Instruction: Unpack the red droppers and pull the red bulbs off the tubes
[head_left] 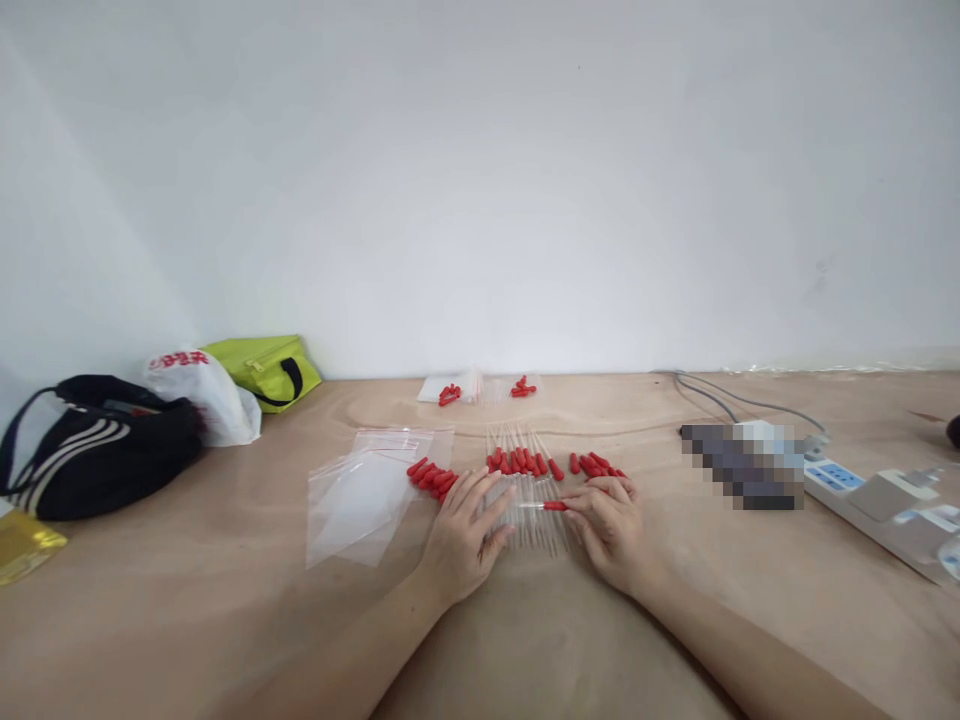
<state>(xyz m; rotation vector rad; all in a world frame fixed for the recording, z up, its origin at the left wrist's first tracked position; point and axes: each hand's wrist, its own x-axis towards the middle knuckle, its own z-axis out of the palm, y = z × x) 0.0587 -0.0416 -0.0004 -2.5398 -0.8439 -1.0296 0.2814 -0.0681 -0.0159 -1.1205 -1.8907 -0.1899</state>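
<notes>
My right hand (pixel 611 522) pinches the end of a red rubber bulb (pixel 554 506). The bulb sits on a clear glass dropper tube (pixel 529 506) lying sideways, whose other end is closed in the fingers of my left hand (pixel 466 535). Beneath and beside both hands, several bare glass tubes (pixel 544 540) lie side by side. Just beyond them is a row of droppers with red bulbs (pixel 517 461), tips pointing away. Loose red bulbs (pixel 429 476) are piled beside my left fingers, partly covered by them. More loose bulbs (pixel 596 464) lie behind my right hand.
Clear zip bags (pixel 360 500) are spread at the left. Filled bags (pixel 487 388) lie by the wall. A black bag (pixel 105 450), a white plastic bag (pixel 202 395) and a green bag (pixel 262 370) stand far left. On the right are a power strip (pixel 862 495) and a cable (pixel 757 400).
</notes>
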